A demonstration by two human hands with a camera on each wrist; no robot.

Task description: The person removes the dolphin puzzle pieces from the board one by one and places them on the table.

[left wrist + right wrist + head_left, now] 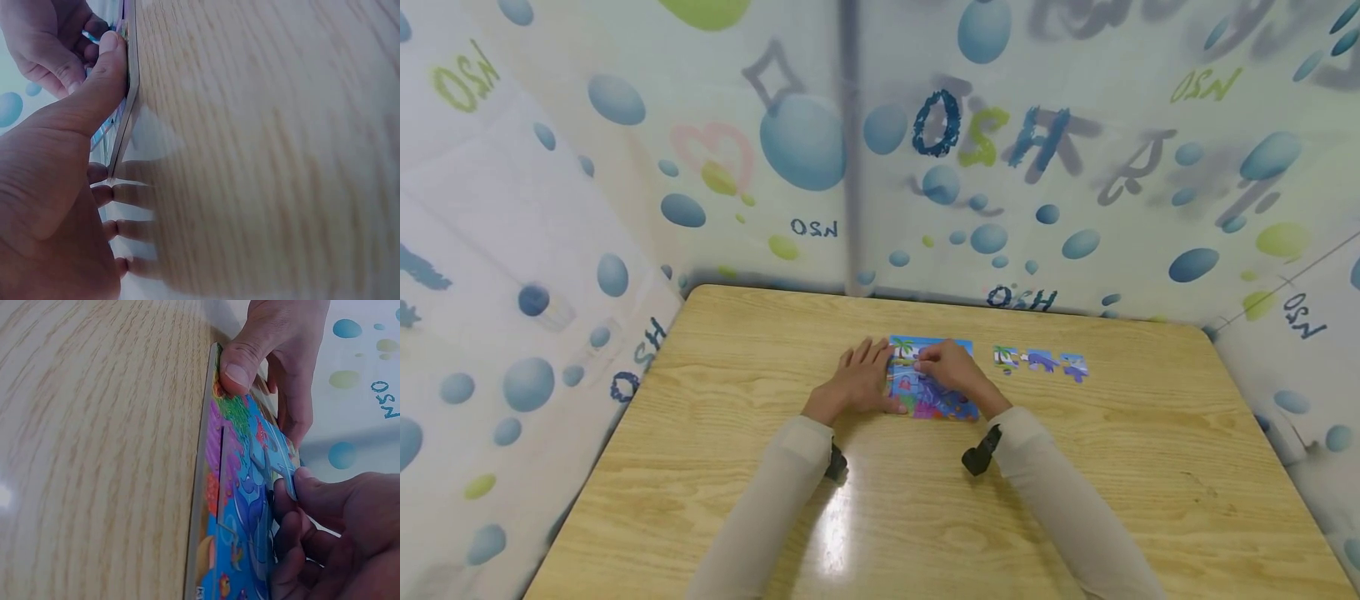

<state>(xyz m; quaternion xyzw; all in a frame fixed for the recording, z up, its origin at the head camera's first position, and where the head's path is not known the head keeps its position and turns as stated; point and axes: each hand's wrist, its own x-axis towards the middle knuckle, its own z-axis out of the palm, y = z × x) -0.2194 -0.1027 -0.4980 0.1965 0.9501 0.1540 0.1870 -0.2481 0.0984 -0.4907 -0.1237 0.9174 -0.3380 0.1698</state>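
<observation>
A colourful jigsaw puzzle [906, 384] with a sea scene and dolphins lies on the table in a thin tray, mostly filled. My left hand [859, 382] rests over its left side with fingers stretched out. In the right wrist view, the left thumb [239, 374] presses on the corner of the puzzle. My right hand [953, 367] is over the upper middle of the puzzle. Between its thumb and fingers it pinches a blue puzzle piece [285, 467], tilted above the picture. Part of the puzzle is hidden under both hands.
Right of the puzzle lie several loose pieces: one with a palm tree [1004, 357], one with a purple dolphin [1041, 361] and a blue one [1075, 367]. The wooden table [910, 517] meets a patterned curtain [895, 192] at its back edge.
</observation>
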